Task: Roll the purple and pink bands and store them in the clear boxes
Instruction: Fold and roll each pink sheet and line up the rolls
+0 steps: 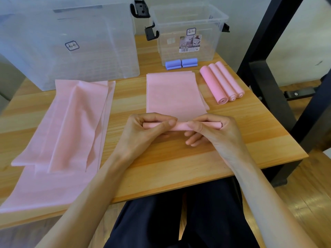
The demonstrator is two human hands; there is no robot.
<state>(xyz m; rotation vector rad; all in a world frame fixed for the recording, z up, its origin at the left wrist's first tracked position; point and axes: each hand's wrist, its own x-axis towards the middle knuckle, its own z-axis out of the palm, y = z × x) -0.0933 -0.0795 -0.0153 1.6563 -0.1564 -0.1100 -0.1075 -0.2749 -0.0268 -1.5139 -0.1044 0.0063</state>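
Pink band (174, 97) rolled edge gripped by both hands (182, 128); table (161, 167) front apparently open.

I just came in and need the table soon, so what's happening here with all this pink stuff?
A person is rolling a pink band on the wooden table. The left hand and right hand both pinch its rolled near end; the rest lies flat. Three finished pink rolls and two purple rolls sit on the table by the small clear box, not yet stored. More unrolled pink bands wait on the left, before the large clear box.
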